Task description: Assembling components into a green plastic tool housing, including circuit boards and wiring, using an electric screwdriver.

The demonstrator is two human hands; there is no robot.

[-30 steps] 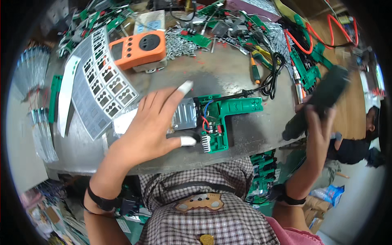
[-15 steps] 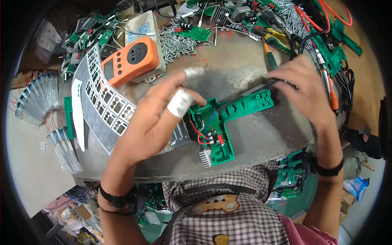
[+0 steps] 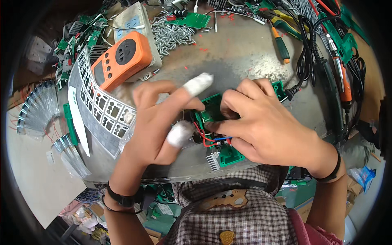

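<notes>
A green plastic housing (image 3: 232,158) lies on the bench between my hands, with a green circuit board (image 3: 213,111), red wires (image 3: 201,134) and a blue wire (image 3: 222,139) inside. A finned metal heat sink (image 3: 212,161) sticks out at its near left. My right hand (image 3: 261,122) reaches over the housing, thumb and fingers bent together down among the wires; what they pinch is hidden. At the housing's left side, my left hand (image 3: 157,118) has its fingers apart, two of them wrapped in white tape, one fingertip close to the rim.
An orange socket meter (image 3: 124,57) and a sticker sheet (image 3: 102,102) lie to the left. Behind are piled screws (image 3: 171,38) and circuit boards. A screwdriver (image 3: 281,47), yellow-handled pliers (image 3: 290,26), a black plug (image 3: 290,93) and a soldering iron (image 3: 341,77) lie right.
My right hand has come from the housing's far right, where it held a blurred dark thing, down and left into the housing. My left hand stays near its left side.
</notes>
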